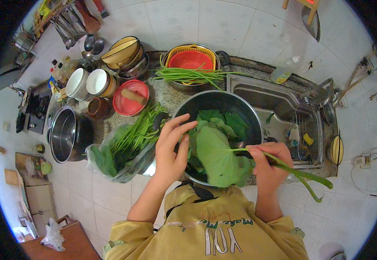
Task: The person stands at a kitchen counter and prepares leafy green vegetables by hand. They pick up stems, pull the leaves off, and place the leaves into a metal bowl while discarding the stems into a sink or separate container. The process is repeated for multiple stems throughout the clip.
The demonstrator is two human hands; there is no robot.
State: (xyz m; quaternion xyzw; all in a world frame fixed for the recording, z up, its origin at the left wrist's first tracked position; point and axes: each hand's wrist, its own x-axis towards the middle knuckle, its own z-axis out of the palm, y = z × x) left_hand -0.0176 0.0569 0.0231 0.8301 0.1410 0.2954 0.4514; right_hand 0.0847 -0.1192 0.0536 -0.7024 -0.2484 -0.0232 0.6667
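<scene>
My right hand (271, 164) pinches the stem of a large green leaf (218, 158), close to where stem and blade meet. The leaf hangs over a dark pot (248, 106), and its long stalks stick out to the right past my fingers. Over the pot's left rim is my left hand (173, 141), fingers apart and holding nothing that I can see. More green leaves (234, 121) lie inside the pot, partly hidden by the leaf. A clear plastic bag (97, 158) of leafy stalks (130, 138) sits left of my left hand.
Behind the pot, long peeled-looking stems (192, 75) lie across a red basket (190, 60). A metal sink (275, 97) with a faucet (323, 93) is at the right. To the left are an empty-looking pot (65, 134), a red plate (121, 104) and stacked bowls (97, 81).
</scene>
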